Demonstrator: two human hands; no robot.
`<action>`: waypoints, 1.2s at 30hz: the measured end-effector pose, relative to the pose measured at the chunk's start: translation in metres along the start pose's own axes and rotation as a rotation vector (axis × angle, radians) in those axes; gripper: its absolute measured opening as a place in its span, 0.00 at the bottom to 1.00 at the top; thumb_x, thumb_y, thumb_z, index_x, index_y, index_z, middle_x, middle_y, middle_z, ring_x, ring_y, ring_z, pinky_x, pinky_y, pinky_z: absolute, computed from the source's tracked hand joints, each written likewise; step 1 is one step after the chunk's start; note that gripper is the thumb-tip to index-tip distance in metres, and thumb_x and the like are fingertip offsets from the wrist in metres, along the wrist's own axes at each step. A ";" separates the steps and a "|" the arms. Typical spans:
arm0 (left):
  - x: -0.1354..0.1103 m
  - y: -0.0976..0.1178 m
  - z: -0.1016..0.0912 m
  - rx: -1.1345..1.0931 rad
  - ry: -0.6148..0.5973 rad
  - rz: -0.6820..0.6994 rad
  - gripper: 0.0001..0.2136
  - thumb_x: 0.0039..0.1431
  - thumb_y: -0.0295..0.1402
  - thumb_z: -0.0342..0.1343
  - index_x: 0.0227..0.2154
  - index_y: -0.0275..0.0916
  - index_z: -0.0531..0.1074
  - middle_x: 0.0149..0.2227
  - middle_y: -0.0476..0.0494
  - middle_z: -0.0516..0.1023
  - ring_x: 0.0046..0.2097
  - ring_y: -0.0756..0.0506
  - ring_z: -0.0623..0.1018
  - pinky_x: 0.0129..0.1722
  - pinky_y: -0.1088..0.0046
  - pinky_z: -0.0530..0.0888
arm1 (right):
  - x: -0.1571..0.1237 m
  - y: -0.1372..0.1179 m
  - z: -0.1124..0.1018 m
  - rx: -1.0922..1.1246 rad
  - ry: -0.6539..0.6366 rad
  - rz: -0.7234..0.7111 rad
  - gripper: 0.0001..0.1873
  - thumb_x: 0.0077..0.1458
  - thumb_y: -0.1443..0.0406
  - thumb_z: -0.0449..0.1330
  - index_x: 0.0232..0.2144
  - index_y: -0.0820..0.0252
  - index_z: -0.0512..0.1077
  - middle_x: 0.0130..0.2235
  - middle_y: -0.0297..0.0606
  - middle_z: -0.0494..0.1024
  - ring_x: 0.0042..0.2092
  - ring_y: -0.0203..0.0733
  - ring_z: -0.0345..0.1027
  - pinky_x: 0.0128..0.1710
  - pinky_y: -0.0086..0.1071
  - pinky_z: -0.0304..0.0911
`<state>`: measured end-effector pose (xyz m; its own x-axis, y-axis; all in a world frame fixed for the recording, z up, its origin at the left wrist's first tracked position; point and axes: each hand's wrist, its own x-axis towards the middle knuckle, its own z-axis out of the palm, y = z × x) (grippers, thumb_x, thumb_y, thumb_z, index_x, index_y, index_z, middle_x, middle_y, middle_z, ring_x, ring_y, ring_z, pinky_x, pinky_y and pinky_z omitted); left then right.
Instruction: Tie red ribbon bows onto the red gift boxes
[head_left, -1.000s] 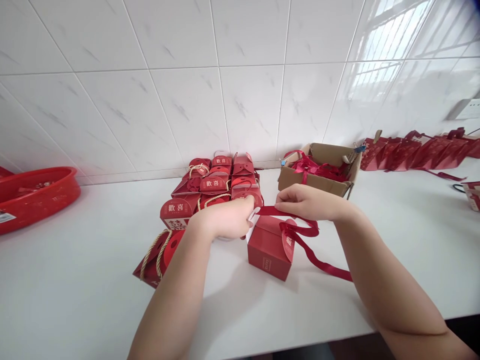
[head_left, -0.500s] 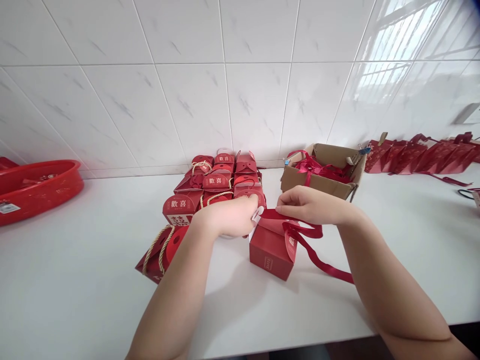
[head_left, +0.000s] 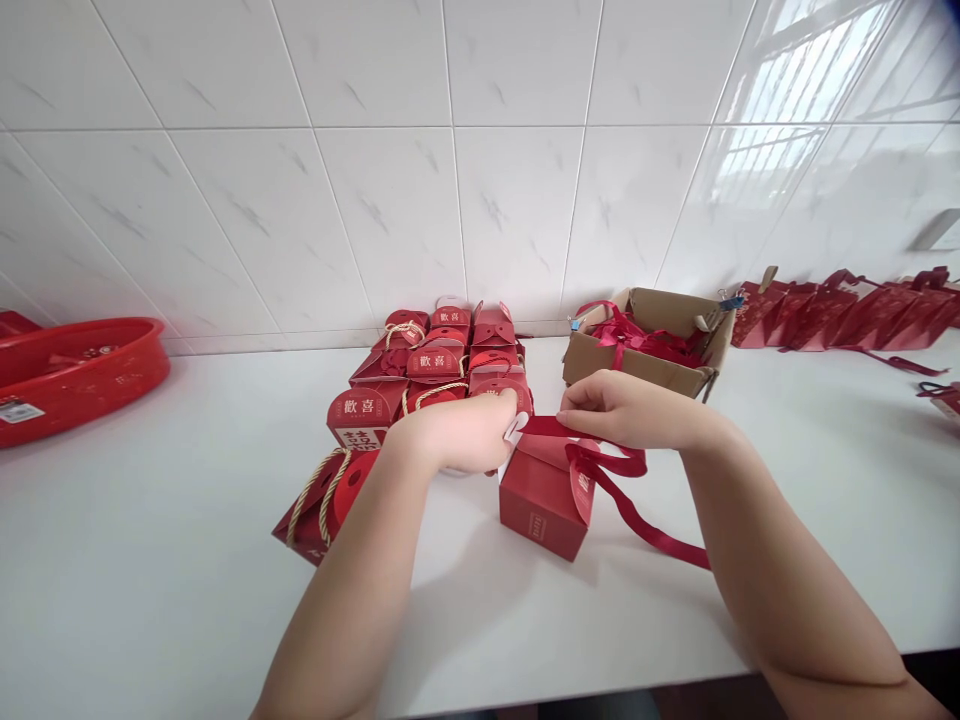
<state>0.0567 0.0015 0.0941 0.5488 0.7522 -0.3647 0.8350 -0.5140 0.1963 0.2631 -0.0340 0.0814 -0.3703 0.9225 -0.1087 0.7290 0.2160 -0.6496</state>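
Red ribbon sits pinched in the palm-down right hand.

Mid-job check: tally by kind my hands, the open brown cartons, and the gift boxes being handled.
Hands (left hand, right hand): 2
Open brown carton: 1
Red gift box being handled: 1
Total: 4

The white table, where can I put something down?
Bare patches: between the red tub and rope-tied box, and between the right forearm and red packages. Crowded: the middle, with clustered boxes, cardboard box, ribbon, gift box, left hand and right hand.
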 end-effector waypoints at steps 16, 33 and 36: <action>-0.002 0.001 -0.001 -0.040 -0.014 0.018 0.13 0.54 0.39 0.47 0.42 0.43 0.61 0.34 0.45 0.76 0.30 0.43 0.75 0.22 0.71 0.66 | -0.006 -0.006 0.002 -0.010 0.018 -0.069 0.18 0.57 0.58 0.50 0.19 0.60 0.59 0.20 0.30 0.56 0.22 0.30 0.46 0.20 0.28 0.43; -0.002 0.002 -0.002 -0.048 -0.027 0.003 0.14 0.54 0.39 0.46 0.44 0.44 0.61 0.34 0.44 0.76 0.29 0.44 0.75 0.21 0.71 0.65 | -0.003 -0.008 0.003 0.041 -0.020 -0.083 0.18 0.56 0.57 0.51 0.19 0.61 0.61 0.20 0.29 0.54 0.22 0.29 0.45 0.20 0.28 0.43; -0.002 0.003 -0.002 -0.070 -0.043 -0.011 0.12 0.54 0.39 0.47 0.41 0.44 0.61 0.34 0.44 0.76 0.30 0.43 0.75 0.22 0.71 0.65 | 0.000 -0.006 0.005 0.059 -0.055 -0.081 0.18 0.56 0.57 0.51 0.19 0.61 0.58 0.20 0.29 0.53 0.22 0.29 0.45 0.20 0.27 0.44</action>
<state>0.0578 -0.0005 0.0973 0.5386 0.7387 -0.4054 0.8426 -0.4748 0.2542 0.2559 -0.0368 0.0816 -0.4589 0.8836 -0.0936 0.6608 0.2690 -0.7007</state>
